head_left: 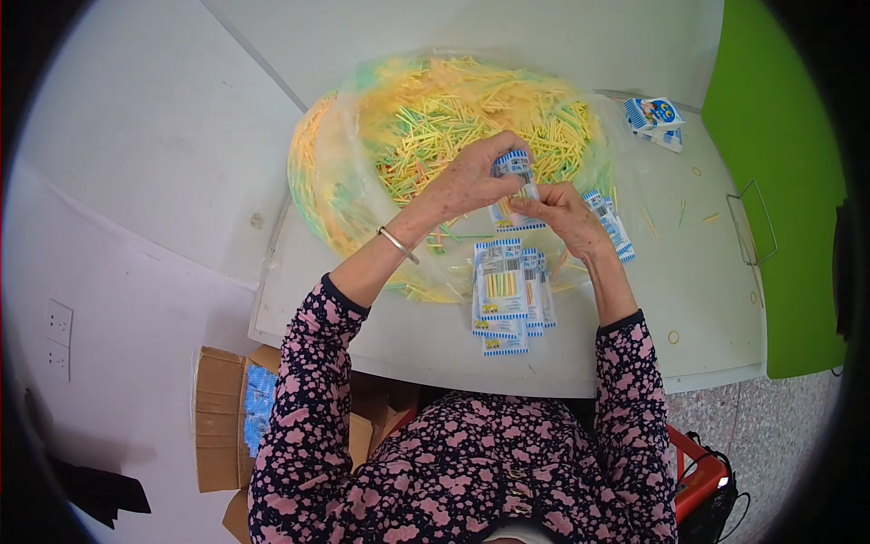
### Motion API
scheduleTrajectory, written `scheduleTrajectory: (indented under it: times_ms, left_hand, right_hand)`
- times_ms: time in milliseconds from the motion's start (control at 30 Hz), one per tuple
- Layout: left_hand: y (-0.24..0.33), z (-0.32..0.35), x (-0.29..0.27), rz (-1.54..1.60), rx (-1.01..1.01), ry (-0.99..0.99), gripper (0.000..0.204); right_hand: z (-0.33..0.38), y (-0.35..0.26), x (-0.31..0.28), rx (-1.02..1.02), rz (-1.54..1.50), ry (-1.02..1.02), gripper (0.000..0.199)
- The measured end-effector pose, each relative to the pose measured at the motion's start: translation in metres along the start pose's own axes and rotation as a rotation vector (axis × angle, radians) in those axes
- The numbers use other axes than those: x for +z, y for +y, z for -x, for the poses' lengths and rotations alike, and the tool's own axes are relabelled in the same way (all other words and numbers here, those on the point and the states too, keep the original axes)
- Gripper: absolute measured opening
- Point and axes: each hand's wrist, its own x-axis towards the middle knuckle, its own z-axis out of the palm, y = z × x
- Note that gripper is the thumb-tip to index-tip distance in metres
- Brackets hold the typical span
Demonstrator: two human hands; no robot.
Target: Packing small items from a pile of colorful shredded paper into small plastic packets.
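Both hands hold one small blue-and-white plastic packet (517, 218) upright over the front of the big bag. My left hand (476, 179), with a bangle at the wrist, closes on its upper part. My right hand (568, 218) pinches its right side between thumb and fingers. The fingers partly hide the packet, so I cannot tell what is inside. Behind my hands lies a large clear plastic bag (337, 168), wide open, heaped with thin yellow, green and pink sticks (435, 136). Just below my hands, a stack of similar packets (500, 283) rests on the table; sticks show through the top one.
More packets (609, 225) lie beside my right wrist, and others (654, 118) at the table's far right. Loose sticks and rubber bands (673, 337) dot the white table (716, 299). A metal handle (759, 222) stands near the green panel (770, 181). Lower left is a cardboard box (220, 417).
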Motion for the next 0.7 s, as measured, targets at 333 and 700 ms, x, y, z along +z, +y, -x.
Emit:
scheduleTrajectory:
  times_ms: [333,700]
  left_hand:
    - [-0.054,0.026,-0.031,-0.387,-0.044,-0.155,0.022]
    - [-0.099,0.035,-0.014,-1.147,0.460,-0.067,0.017]
  right_hand:
    - [0.018,-0.007,-0.034,-0.069,-0.156,0.195,0.025]
    - [0.014,0.009,-0.019,0.001,-0.186,0.095,0.025]
